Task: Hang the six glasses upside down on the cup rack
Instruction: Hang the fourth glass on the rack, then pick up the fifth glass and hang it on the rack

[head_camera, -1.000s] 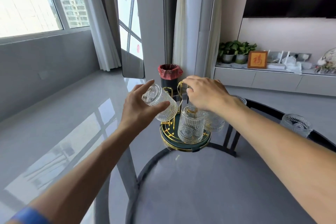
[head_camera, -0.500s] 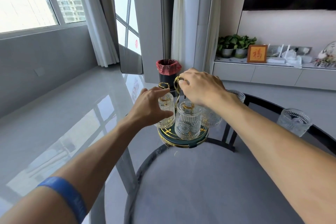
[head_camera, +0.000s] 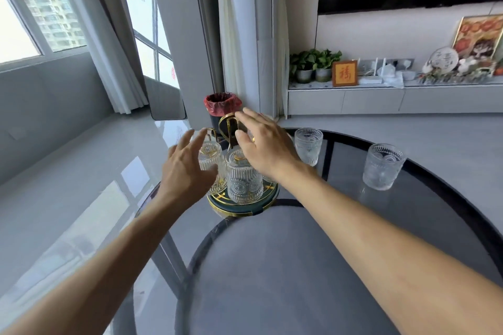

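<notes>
A cup rack with a dark green, gold-rimmed base [head_camera: 245, 209] and a gold handle [head_camera: 227, 119] stands at the far left of the round glass table [head_camera: 340, 226]. Upside-down ribbed glasses hang on it: one at the front [head_camera: 243, 181], one on the left [head_camera: 209, 155]; others are hidden behind my right hand. My left hand [head_camera: 187, 168] hovers open just left of the left glass, fingers spread, holding nothing. My right hand [head_camera: 265, 144] is open over the rack's top beside the handle. Two upright glasses stand on the table, one close behind the rack [head_camera: 308, 145], one further right [head_camera: 383, 166].
A grey round mat [head_camera: 299, 266] covers the near part of the table. A bin with a red bag [head_camera: 222, 106] stands on the floor behind the rack. A low cabinet [head_camera: 381, 99] with potted plants [head_camera: 313, 64] and ornaments runs along the back wall.
My left hand tipped a glass over, set it on the rack's left peg and let go; its fingers are now spread. My right hand released the gold handle and opened.
</notes>
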Tool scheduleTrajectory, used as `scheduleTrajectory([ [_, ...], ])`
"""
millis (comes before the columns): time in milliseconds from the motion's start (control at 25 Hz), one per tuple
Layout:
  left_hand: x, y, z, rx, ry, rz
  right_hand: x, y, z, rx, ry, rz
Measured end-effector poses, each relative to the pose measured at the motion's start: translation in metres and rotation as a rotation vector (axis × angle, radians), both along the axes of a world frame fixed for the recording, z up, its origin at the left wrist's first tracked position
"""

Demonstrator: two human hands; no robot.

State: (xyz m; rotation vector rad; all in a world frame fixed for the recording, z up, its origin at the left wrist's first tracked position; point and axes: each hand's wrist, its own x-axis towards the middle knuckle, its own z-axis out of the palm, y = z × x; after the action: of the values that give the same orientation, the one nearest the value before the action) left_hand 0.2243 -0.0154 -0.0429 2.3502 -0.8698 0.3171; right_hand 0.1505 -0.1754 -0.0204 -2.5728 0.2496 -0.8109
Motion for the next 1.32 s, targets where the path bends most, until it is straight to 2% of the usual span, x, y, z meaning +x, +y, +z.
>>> scheduleTrajectory([
  [120, -0.050, 0.000, 0.001, -0.286, -0.266, -0.089, -0.056, -0.009, -0.025, 0.084, -0.143, -0.020],
  [240, -0.106, -0.025, -0.023, -0.229, -0.350, -0.313, -0.109, -0.031, -0.049, 0.170, -0.224, -0.181],
  [360, -0.153, -0.059, -0.071, -0.031, -0.196, -0.338, -0.155, -0.053, -0.071, 0.238, -0.155, -0.281],
  [520, -0.170, -0.106, -0.120, 0.284, 0.028, -0.269, -0.196, -0.088, -0.099, 0.382, -0.082, -0.399],
  [640, -0.169, -0.135, -0.139, 0.354, 0.074, -0.257, -0.210, -0.109, -0.118, 0.574, -0.087, -0.491],
  [800, -0.154, -0.153, -0.152, 0.499, 0.045, -0.265, -0.204, -0.141, -0.135, 0.815, -0.124, -0.636],
  [880, -0.144, -0.155, -0.155, 0.520, 0.043, -0.308, -0.192, -0.159, -0.145, 0.891, -0.085, -0.678],
  [1040, -0.137, -0.158, -0.157, 0.502, 0.041, -0.334, -0.164, -0.192, -0.157, 0.874, 0.007, -0.645],
  [1160, -0.137, -0.158, -0.158, 0.468, 0.039, -0.323, -0.143, -0.210, -0.159, 0.848, -0.038, -0.660],
  [1320, -0.136, -0.160, -0.160, 0.454, 0.049, -0.327, -0.124, -0.215, -0.163, 0.833, -0.143, -0.797],
])
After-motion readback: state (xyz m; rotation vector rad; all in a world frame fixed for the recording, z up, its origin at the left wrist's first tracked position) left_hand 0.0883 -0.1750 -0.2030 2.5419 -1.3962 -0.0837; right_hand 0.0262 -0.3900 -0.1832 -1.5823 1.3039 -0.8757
